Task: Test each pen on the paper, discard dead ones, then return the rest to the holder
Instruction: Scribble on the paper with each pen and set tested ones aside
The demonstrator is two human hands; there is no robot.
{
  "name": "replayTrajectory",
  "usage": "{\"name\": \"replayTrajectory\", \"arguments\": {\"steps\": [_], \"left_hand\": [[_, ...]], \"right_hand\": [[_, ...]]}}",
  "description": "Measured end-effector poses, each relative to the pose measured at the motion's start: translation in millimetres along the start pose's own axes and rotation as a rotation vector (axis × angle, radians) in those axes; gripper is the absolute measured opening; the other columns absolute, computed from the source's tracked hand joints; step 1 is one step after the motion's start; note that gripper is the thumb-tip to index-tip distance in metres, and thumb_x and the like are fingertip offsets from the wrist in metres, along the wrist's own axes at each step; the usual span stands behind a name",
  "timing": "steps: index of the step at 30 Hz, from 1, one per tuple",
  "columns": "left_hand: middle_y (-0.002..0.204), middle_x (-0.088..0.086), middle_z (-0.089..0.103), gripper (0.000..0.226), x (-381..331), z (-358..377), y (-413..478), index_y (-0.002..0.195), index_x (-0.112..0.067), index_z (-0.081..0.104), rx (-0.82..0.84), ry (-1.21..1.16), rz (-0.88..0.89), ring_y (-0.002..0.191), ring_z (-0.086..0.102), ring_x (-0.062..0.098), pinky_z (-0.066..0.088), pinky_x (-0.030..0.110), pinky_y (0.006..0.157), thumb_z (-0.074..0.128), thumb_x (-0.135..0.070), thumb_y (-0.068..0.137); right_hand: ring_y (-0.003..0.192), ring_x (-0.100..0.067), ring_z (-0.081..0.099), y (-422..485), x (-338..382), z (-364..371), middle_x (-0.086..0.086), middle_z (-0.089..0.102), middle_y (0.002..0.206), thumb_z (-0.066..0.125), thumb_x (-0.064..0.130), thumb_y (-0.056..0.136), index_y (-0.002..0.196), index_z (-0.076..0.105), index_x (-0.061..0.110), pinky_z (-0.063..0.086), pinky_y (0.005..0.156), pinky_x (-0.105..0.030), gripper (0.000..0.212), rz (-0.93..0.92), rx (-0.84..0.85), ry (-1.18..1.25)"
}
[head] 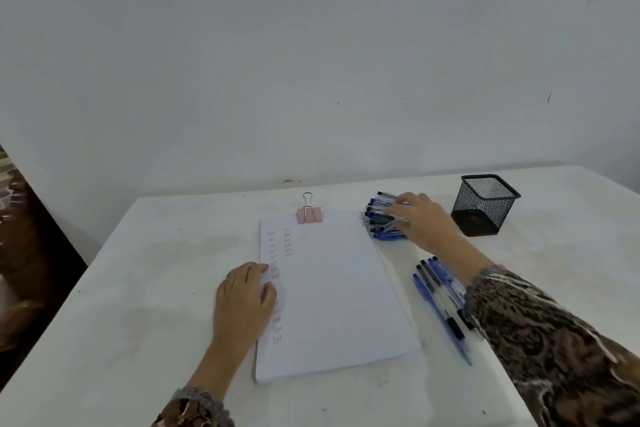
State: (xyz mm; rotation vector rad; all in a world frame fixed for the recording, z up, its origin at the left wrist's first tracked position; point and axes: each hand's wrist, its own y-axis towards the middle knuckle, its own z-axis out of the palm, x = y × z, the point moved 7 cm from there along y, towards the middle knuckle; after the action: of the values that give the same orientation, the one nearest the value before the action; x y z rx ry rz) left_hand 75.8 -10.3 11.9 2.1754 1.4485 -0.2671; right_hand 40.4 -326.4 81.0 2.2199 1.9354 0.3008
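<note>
A stack of white paper [332,288] lies in the middle of the table, held by a pink binder clip [309,214] at its top edge. Two columns of small written marks run down its left side. My left hand [244,298] rests flat on the paper's left edge. My right hand [420,218] reaches over a pile of blue and black pens [379,215] beside the paper's top right corner, its fingers touching the pens. A second group of several pens [438,291] lies to the right of the paper, partly under my right sleeve. The black mesh holder [485,204] stands empty at the far right.
The white table [138,322] ends at a grey wall behind. Its left edge drops to a dark floor with blurred objects [20,253]. My patterned right sleeve [554,340] covers the table's near right corner.
</note>
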Motion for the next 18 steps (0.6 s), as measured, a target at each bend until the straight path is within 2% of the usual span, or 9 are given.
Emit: {"name": "replayTrajectory", "arguments": {"steps": [4, 7, 11, 13, 15, 16, 18], "left_hand": [[0.114, 0.001, 0.06, 0.067, 0.1, 0.0, 0.1, 0.115, -0.012, 0.059, 0.012, -0.007, 0.003, 0.11, 0.053, 0.022, 0.042, 0.038, 0.096, 0.018, -0.047, 0.075], [0.115, 0.001, 0.059, 0.068, 1.7, 1.7, 0.7, 0.116, -0.013, 0.058, 0.022, -0.008, 0.0, 0.111, 0.052, 0.022, 0.041, 0.038, 0.097, 0.018, -0.048, 0.075], [0.114, -0.001, 0.06, 0.065, 3.3, 3.8, 1.2, 0.115, -0.014, 0.059, 0.021, -0.007, -0.006, 0.111, 0.053, 0.022, 0.04, 0.038, 0.097, 0.019, -0.047, 0.075], [0.114, -0.001, 0.059, 0.065, 4.0, 4.3, 1.6, 0.115, -0.015, 0.059, 0.013, -0.01, -0.004, 0.111, 0.052, 0.022, 0.04, 0.037, 0.097, 0.019, -0.047, 0.075], [0.116, -0.002, 0.058, 0.067, 3.8, 4.5, 2.0, 0.117, -0.016, 0.058, 0.014, -0.014, -0.005, 0.113, 0.05, 0.02, 0.037, 0.036, 0.099, 0.017, -0.048, 0.074], [0.118, -0.003, 0.057, 0.069, 3.6, 4.2, 1.9, 0.118, -0.017, 0.057, 0.014, -0.017, -0.009, 0.114, 0.05, 0.019, 0.036, 0.035, 0.1, 0.016, -0.049, 0.074], [0.123, -0.003, 0.055, 0.072, 3.3, 3.9, 1.7, 0.122, -0.017, 0.054, 0.017, -0.021, -0.016, 0.119, 0.047, 0.018, 0.033, 0.033, 0.103, 0.012, -0.05, 0.073]], "right_hand": [[0.109, -0.027, 0.05, 9.7, 3.2, 8.2, -0.005, 0.053, 0.119, 0.06, 0.025, 0.089, 0.104, 0.069, 0.017, 0.041, 0.086, -0.038, 0.019, -0.06, -0.016, -0.032], [0.105, -0.026, 0.053, 13.0, 1.8, 8.7, -0.005, 0.058, 0.114, 0.057, 0.024, 0.091, 0.102, 0.066, 0.011, 0.039, 0.085, -0.036, 0.018, -0.139, -0.046, -0.029], [0.085, -0.028, 0.058, 11.3, -5.7, -6.9, -0.005, 0.066, 0.093, 0.057, 0.017, 0.092, 0.097, 0.062, 0.006, 0.044, 0.081, -0.041, 0.013, -0.146, -0.2, 0.122], [0.08, -0.025, 0.057, 9.9, -8.7, -19.1, -0.007, 0.065, 0.092, 0.055, 0.01, 0.092, 0.102, 0.061, 0.004, 0.047, 0.077, -0.039, 0.013, -0.076, -0.268, 0.339], [0.081, -0.018, 0.054, 9.6, -13.8, -33.1, -0.004, 0.06, 0.095, 0.049, 0.006, 0.095, 0.112, 0.058, 0.004, 0.046, 0.074, -0.025, 0.019, 0.094, -0.327, 0.654], [0.079, -0.015, 0.054, 9.2, -15.1, -39.9, 0.0, 0.058, 0.094, 0.045, 0.007, 0.097, 0.115, 0.056, 0.007, 0.044, 0.073, -0.021, 0.021, 0.189, -0.361, 0.846], [0.067, -0.008, 0.054, 9.5, -8.3, -49.1, 0.006, 0.052, 0.086, 0.037, 0.016, 0.101, 0.111, 0.052, 0.022, 0.045, 0.065, -0.023, 0.019, 0.294, -0.403, 1.306]]}}
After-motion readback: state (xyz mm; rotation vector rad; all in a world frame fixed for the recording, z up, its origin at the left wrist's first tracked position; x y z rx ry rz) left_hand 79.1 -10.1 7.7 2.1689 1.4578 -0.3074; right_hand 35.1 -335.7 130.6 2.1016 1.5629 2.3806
